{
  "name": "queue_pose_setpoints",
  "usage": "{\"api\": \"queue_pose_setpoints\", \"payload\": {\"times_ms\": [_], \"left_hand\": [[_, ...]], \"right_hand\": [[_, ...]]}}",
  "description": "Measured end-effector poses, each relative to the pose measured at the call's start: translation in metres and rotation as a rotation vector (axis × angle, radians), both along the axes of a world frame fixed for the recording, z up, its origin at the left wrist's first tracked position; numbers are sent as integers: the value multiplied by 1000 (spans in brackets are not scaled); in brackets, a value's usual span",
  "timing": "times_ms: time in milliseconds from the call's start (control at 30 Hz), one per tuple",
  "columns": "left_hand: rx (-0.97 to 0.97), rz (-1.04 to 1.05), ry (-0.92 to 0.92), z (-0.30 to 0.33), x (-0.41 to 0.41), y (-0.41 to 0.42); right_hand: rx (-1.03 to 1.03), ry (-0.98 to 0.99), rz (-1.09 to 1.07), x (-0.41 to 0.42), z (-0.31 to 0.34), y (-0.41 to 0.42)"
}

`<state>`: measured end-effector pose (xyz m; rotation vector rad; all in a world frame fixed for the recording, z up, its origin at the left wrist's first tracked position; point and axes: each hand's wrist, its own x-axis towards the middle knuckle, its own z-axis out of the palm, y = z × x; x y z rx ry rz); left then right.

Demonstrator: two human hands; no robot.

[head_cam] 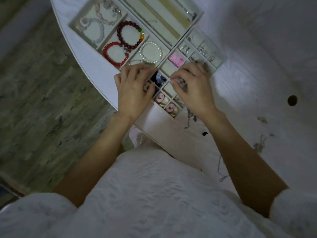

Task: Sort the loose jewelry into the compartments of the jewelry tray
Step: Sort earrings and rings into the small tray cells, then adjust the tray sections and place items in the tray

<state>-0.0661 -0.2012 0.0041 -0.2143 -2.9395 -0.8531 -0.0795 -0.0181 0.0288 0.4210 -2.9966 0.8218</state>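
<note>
A white jewelry tray [221, 63] with many small compartments lies on the white table, and both my hands hover over its near part. My left hand [133, 90] curls over the left cells, beside a dark item [158, 77]; whether it holds anything is unclear. My right hand [193, 86] pinches a small pale piece [179, 81] at its fingertips above a middle cell. Pink and cream rings [165, 103] fill the nearest cells. A pink piece [176, 59] and small silver earrings [184, 48] lie in farther cells.
A bracelet tray [72, 24] at the far left holds dark red [130, 34], red [115, 53], pearl [151, 51] and pale bead bracelets. A long-slot tray [171, 16] lies behind. Loose chains [190, 117] and small bits [260, 143] lie on the table to the right, near a dark hole [292, 100].
</note>
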Motion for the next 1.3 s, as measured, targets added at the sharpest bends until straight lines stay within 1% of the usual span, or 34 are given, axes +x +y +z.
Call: {"api": "queue_pose_setpoints", "payload": {"times_ms": [100, 200, 267, 333, 400, 467, 567, 733, 800, 867, 1033, 1100, 1167, 1233, 1300], "left_hand": [[9, -118, -18, 13, 13, 15], [-72, -306, -116, 18, 30, 43], [-162, -347, -161, 14, 38, 56], [-218, -347, -164, 9, 44, 65], [-214, -346, -134, 7, 47, 67], [-177, -346, -99, 7, 47, 66], [-175, -353, -72, 7, 48, 66], [-173, -324, -72, 6, 49, 70], [-176, -306, -74, 6, 49, 71], [-181, -286, -79, 4, 49, 70], [-168, -335, -49, 3, 49, 68], [-117, -349, -54, 6, 45, 64], [-6, -274, -74, 10, 38, 55], [105, -136, -94, 13, 29, 40], [152, -5, -97, 10, 18, 23]], "right_hand": [[-23, 14, -180, 49, 10, 36], [80, -63, -327, 108, 5, 85], [129, -181, -405, 137, -5, 107], [84, -304, -469, 158, -9, 116], [15, -325, -437, 165, -10, 108], [-14, -305, -382, 162, -12, 93], [-28, -277, -370, 155, -24, 80], [-101, -237, -472, 139, -33, 89], [-168, -231, -526, 133, -30, 93], [-212, -233, -530, 129, -28, 96], [-167, -245, -504, 121, -25, 95], [-180, -218, -488, 112, -18, 92], [-221, -182, -481, 95, -7, 88], [-244, -167, -468, 71, 4, 81], [-228, -183, -444, 41, 10, 71]]}}
